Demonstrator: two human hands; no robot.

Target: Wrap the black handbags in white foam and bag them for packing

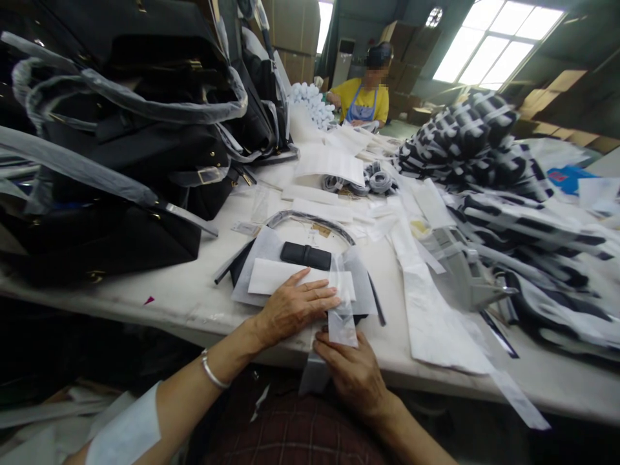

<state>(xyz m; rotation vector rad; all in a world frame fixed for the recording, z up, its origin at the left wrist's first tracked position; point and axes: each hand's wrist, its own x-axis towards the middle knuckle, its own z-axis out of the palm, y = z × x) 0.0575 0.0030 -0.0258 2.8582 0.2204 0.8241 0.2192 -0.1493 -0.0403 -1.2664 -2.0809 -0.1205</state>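
Note:
My left hand (298, 303) lies flat with its fingers stretched out over a white foam sheet (266, 276). Under that sheet is a translucent wrapping sheet (245, 284) on a black bag (241, 263), which is mostly hidden. Above my fingers rests a small black pouch (306, 256) with a band round its middle. A plastic-wrapped handle (317, 218) arches behind it. At the table's edge my right hand (356, 374) has its fingers bent closed at a translucent strip (343, 325); the thumb is hidden.
Black handbags (145, 232) with wrapped straps are piled at the left. A grey tape dispenser (460, 268) stands right, beside wrapped black straps (533, 226) in heaps. White paper (431, 323) covers part of the table (213, 303). A person in yellow (380, 103) is across the table.

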